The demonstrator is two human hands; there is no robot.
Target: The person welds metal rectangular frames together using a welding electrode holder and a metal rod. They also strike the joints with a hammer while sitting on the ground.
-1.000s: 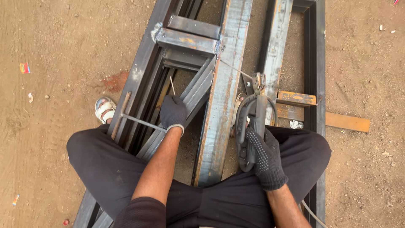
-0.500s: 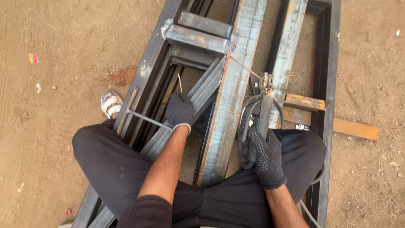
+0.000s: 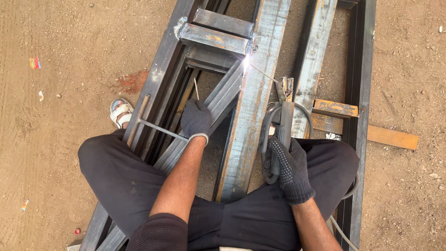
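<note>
- Electrode holder (image 3: 278, 135) gripped by closed fingers of right hand (image 3: 290, 169), dotted dark glove on; lies just right of the long steel beam (image 3: 253, 107), near its lower half.
- One welding rod (image 3: 262, 73) slanting up-left from the holder's clamp, tip touching the beam's left edge where a bright spark (image 3: 246, 60) glows.
- One dark cable looping beside the holder, just right of the beam.
- Left hand (image 3: 196, 120), gloved, fingers closed around a thin hammer-like tool (image 3: 160, 130) and one spare rod (image 3: 196, 88); rests on a slanted bar just left of the beam.
- Two black-trousered knees either side of the beam's near end; one sandalled foot (image 3: 120, 112) well left of the beam, on the ground.
- Outdoor ground of brown packed dirt (image 3: 60, 116), scattered pebbles, small coloured scraps far left of the beam, one rusty-red stain near the foot.
- Right of the beam: one parallel steel strip (image 3: 311, 60), then one dark frame rail (image 3: 360, 93); two short rusty pieces crossing between them.
- Far end, left of the beam: two short grey cross-pieces (image 3: 216, 37) stacked within a dark angled frame, nearer one touching the beam at the spark.
</note>
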